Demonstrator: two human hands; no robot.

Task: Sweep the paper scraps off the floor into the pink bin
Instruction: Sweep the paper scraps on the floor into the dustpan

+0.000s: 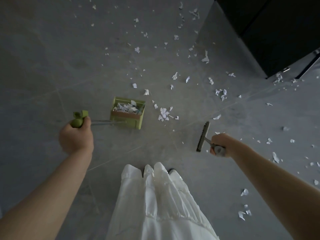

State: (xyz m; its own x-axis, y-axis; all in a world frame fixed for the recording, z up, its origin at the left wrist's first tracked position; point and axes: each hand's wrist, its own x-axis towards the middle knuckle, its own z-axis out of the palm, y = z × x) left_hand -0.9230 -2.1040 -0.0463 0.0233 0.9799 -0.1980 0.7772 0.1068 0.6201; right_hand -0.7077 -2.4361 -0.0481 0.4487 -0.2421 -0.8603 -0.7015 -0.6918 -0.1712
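Right now, from your head camera, your left hand [76,137] is clenched around the green plastic grip of a long-handled green dustpan [127,112], whose thin shaft runs from your fist rightward to the pan resting on the grey tiled floor [43,66]. The pan already holds a heap of white paper scraps. Your right hand [219,146] is wrapped tight on the grey handle of a dark, narrow-headed broom [203,136], its head standing near-vertical in the view, just left of your knuckles.

What the next stroke turns on is the small white scrap cluster [164,115]: it lies between the broom head and the pan, just beside the pan's right edge and up-left of the bristles. The broom's long axis runs roughly parallel to that edge, so a leftward push looks like the natural line. Your right hand is the nearer one to it.

Many more scraps spread up and right toward the black cabinet [277,32], and others trail down past your right forearm. No pink bin shows anywhere in this view, so much of the job appears to remain.
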